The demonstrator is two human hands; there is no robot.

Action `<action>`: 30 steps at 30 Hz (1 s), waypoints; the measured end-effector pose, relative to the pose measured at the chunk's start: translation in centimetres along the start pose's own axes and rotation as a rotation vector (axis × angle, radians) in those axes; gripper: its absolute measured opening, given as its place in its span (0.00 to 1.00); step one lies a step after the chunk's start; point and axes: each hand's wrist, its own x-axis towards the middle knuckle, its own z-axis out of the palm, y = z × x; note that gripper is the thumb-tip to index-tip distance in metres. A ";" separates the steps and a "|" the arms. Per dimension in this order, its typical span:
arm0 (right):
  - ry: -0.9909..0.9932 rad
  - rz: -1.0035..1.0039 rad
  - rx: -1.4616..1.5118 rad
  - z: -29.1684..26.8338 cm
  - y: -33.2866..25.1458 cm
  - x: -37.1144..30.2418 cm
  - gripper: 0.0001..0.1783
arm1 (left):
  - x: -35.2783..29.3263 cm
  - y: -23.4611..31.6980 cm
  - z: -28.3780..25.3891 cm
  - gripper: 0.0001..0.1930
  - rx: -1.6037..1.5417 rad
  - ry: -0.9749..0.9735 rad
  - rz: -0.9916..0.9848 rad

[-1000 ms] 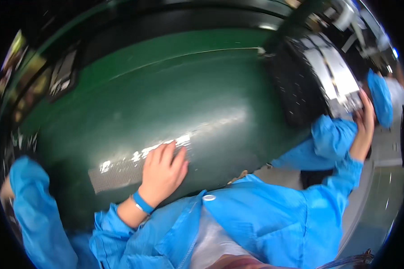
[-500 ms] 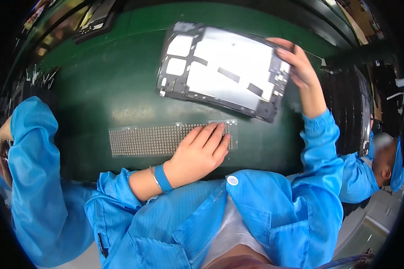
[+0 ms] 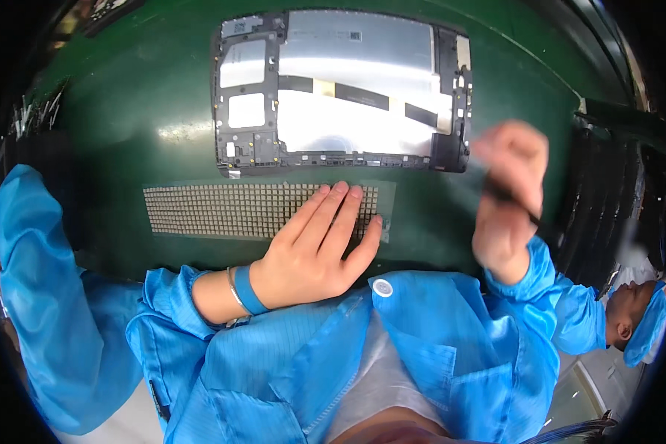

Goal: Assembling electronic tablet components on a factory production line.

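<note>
My left hand lies flat on a clear sheet covered with rows of small grey-brown square pads, its fingers spread over the right part. Beyond the sheet, a tablet-like device housing rests on the table, with a black frame, a large silvery plate and dark strips across it. Two pale rectangular areas show at its left end. My right hand is in the air off the housing's near right corner, smeared by motion. Its fingers look curled, and a thin dark thing crosses the hand, too blurred to name.
The green tabletop lies under everything. A bundle of thin pale-tipped items stands at the left edge. Dark stacked trays are at the right. Co-workers in blue sit close by, a sleeve at left and a person at right.
The device housing, tilted and held up by my right hand before, now lies on the table farther left. My right hand has let go and drawn back toward me. The pad sheet appears slightly farther left.
</note>
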 end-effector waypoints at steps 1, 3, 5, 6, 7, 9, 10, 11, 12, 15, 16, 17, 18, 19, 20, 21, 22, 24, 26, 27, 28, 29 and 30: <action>-0.066 0.063 0.090 0.2 -0.5 -1.8 0.11 | 0.1 0.1 -0.3 0.13 -0.003 -0.017 0.011; -0.134 0.200 0.222 0.9 -0.2 -4.2 0.13 | 0.0 0.5 -0.3 0.13 -0.010 -0.042 0.024; -0.171 0.411 0.344 1.1 0.2 -5.2 0.13 | 0.0 0.4 -0.2 0.14 -0.026 -0.061 0.018; -0.173 0.395 0.266 1.1 0.3 -5.2 0.14 | 0.1 0.4 -0.2 0.14 -0.030 -0.067 0.024; -0.168 0.398 0.270 1.2 0.6 -5.0 0.14 | 0.2 0.4 -0.2 0.14 -0.030 -0.060 0.021; -0.171 0.376 0.210 1.5 0.9 -4.8 0.14 | 0.2 0.4 -0.2 0.14 -0.031 -0.056 0.022; -0.129 0.442 0.263 1.8 0.8 -5.0 0.12 | 0.1 0.5 -0.1 0.14 -0.027 -0.056 0.019; -0.129 0.442 0.264 1.9 0.6 -5.0 0.12 | 0.0 0.5 -0.1 0.14 -0.022 -0.056 0.014; -0.128 0.518 0.305 1.9 0.3 -4.8 0.12 | 0.0 0.5 -0.1 0.14 -0.022 -0.057 0.014; -0.133 0.608 0.336 1.9 0.0 -4.7 0.10 | 0.0 0.5 -0.2 0.15 -0.014 -0.070 0.017; -0.139 0.615 0.327 1.9 0.0 -4.6 0.10 | 0.0 0.5 -0.2 0.15 -0.012 -0.073 0.017; -0.142 0.615 0.328 1.9 -0.1 -4.5 0.10 | 0.0 0.6 -0.2 0.15 -0.010 -0.076 0.018; -0.140 0.626 0.328 1.9 -0.3 -4.4 0.10 | 0.0 0.6 -0.2 0.15 -0.010 -0.076 0.014; -0.139 0.637 0.327 1.9 -0.3 -4.3 0.10 | 0.0 0.6 -0.2 0.15 -0.008 -0.075 0.012; -0.143 0.637 0.327 1.9 -0.3 -4.2 0.10 | 0.0 0.6 -0.2 0.15 -0.006 -0.073 0.010; -0.146 0.645 0.331 1.9 -0.4 -4.2 0.09 | 0.0 0.7 -0.1 0.15 -0.005 -0.074 0.006; -0.148 0.652 0.334 1.9 -0.4 -4.1 0.09 | 0.0 0.7 -0.1 0.15 -0.004 -0.079 0.009; -0.168 0.644 0.306 1.6 -0.4 -4.1 0.09 | -0.1 0.7 -0.1 0.15 -0.001 -0.085 0.009; -0.185 0.634 0.278 1.7 -0.4 -4.1 0.09 | -0.1 0.8 -0.1 0.16 -0.009 -0.093 0.011; -0.145 0.649 0.332 1.9 -0.4 -4.2 0.09 | -0.1 0.8 -0.2 0.16 -0.007 -0.092 0.010; -0.103 0.663 0.384 2.0 -0.5 -4.3 0.09 | -0.1 0.7 -0.2 0.17 -0.012 -0.096 0.019; -0.103 0.661 0.381 2.0 -0.5 -4.4 0.09 | -0.1 0.7 -0.3 0.18 -0.017 -0.099 0.027; -0.101 0.633 0.368 2.0 -0.6 -4.4 0.09 | -0.1 0.7 -0.3 0.18 -0.017 -0.094 0.027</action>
